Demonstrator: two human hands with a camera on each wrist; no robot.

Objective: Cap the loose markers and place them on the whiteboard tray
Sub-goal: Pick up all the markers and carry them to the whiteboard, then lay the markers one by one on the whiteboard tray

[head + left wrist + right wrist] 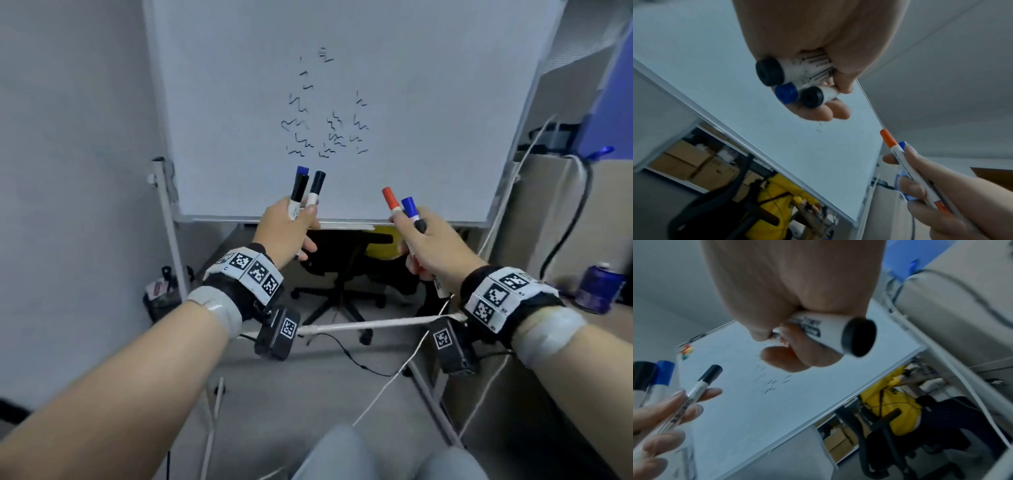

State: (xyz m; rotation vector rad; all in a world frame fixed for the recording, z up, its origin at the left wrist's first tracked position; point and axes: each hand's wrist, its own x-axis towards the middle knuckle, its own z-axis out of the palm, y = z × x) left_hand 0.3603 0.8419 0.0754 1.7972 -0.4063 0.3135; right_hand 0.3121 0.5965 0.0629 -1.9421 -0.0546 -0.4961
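My left hand (291,229) grips three capped markers upright: two with black caps (299,188) (317,186) and one with a blue cap (302,169). Their butt ends (786,92) show in the left wrist view. My right hand (431,246) grips a red-capped marker (390,198), a blue-capped marker (410,206) and a black-ended marker (858,336). Both hands are held in front of the whiteboard (342,102), just above its narrow tray (342,225) along the bottom edge. No marker shows on the tray.
Black scribbles cover the board's middle. Behind and below the board stand a black office chair (339,274) and a yellow garment (383,246). The stand's crossbar (370,323) and cables run across the floor. A grey cabinet (565,212) and a blue canister (597,287) are at the right.
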